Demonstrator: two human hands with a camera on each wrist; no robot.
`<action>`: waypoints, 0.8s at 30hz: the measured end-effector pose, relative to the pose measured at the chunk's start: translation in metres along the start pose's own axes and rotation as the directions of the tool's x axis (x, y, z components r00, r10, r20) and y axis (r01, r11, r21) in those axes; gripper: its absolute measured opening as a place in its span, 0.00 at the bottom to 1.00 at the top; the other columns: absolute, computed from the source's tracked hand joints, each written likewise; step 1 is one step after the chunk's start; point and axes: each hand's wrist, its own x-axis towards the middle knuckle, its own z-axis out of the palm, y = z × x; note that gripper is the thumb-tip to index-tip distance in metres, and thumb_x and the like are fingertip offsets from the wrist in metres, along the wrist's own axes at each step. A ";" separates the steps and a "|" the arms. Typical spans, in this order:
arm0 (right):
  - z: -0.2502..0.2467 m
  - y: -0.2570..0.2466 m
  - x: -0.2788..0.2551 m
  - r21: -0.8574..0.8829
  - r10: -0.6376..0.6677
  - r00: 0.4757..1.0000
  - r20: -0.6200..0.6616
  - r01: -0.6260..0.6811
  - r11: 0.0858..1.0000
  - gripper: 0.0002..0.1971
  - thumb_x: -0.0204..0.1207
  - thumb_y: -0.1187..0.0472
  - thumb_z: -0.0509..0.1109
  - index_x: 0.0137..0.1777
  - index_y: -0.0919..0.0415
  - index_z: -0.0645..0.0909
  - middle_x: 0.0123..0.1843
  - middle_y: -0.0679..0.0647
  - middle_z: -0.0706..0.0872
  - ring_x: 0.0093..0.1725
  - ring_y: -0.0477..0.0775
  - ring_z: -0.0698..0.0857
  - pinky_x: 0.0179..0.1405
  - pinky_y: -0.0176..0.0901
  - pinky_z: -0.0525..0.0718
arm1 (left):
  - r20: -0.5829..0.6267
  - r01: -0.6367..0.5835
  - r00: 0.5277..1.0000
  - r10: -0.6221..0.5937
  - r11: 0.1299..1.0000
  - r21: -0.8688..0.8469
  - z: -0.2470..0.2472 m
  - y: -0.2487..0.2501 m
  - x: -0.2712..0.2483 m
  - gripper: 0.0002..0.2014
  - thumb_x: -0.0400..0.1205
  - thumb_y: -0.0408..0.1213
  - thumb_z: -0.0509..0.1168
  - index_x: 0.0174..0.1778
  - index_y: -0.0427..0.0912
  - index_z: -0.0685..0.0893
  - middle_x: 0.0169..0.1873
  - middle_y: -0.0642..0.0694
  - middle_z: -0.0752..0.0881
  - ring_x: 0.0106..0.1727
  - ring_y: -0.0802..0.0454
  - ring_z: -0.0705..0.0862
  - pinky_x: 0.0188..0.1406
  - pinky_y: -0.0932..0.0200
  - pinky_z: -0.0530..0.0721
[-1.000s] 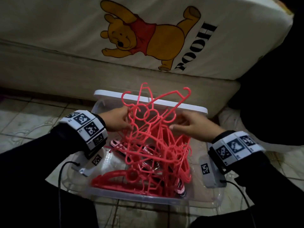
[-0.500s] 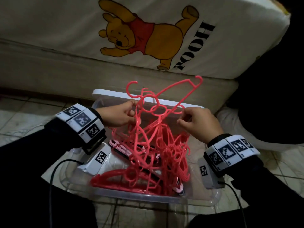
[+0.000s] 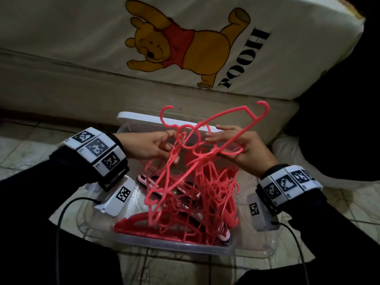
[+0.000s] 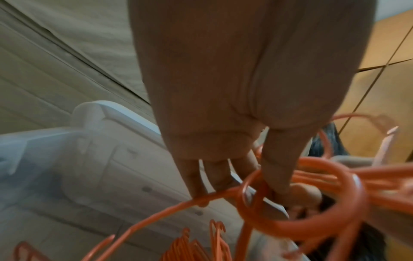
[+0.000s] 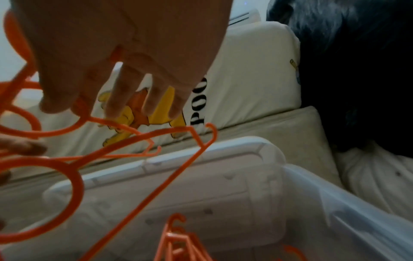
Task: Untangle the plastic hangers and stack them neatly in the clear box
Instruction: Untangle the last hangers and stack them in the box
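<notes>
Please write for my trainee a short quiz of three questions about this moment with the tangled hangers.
1. True or false: the tangled hangers hang above the clear box.
2. Which hand has a finger through a hanger ring: A) left hand, B) right hand?
3. Fill in: the white lid leans at the box's ___ side, by the mattress.

Key: 1 true; 2 A; 3 far.

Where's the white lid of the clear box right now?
In the head view the white plastic lid stands along the far edge of the clear plastic box, against the beige mattress base, behind both hands.
</notes>
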 end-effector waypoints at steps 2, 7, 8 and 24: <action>-0.010 -0.007 -0.001 0.060 -0.027 1.000 0.012 0.026 0.998 0.13 0.68 0.60 0.79 0.53 0.54 0.88 0.55 0.50 0.89 0.65 0.47 0.82 0.65 0.48 0.80 | -0.060 -0.014 0.998 0.014 1.000 0.004 -0.004 0.000 0.000 0.23 0.80 0.17 0.60 0.70 0.32 0.67 0.37 0.47 0.88 0.38 0.59 0.88 0.39 0.67 0.84; -0.020 -0.010 -0.006 0.074 -0.013 1.000 -0.025 0.015 0.997 0.08 0.67 0.55 0.78 0.41 0.39 0.87 0.40 0.34 0.89 0.41 0.36 0.88 0.43 0.31 0.84 | -0.158 -0.009 0.987 0.031 0.991 0.137 -0.013 -0.001 0.001 0.22 0.79 0.18 0.63 0.68 0.36 0.72 0.47 0.42 0.88 0.49 0.51 0.85 0.48 0.63 0.85; -0.016 -0.005 -0.007 0.037 0.013 1.000 0.008 -0.013 0.999 0.05 0.68 0.56 0.78 0.41 0.44 0.88 0.39 0.39 0.90 0.40 0.39 0.88 0.42 0.35 0.84 | -0.175 0.003 0.984 0.024 0.988 0.156 -0.012 -0.003 0.002 0.22 0.79 0.17 0.63 0.68 0.34 0.73 0.49 0.39 0.87 0.51 0.48 0.85 0.52 0.60 0.84; 0.012 0.033 -0.006 -0.446 0.393 0.911 0.123 -0.303 0.842 0.08 0.75 0.56 0.72 0.51 0.56 0.81 0.49 0.55 0.88 0.52 0.58 0.85 0.47 0.45 0.79 | -0.526 0.386 0.827 0.198 0.480 0.788 -0.023 -0.019 -0.005 0.12 0.77 0.43 0.67 0.57 0.49 0.81 0.49 0.43 0.87 0.52 0.40 0.85 0.48 0.49 0.83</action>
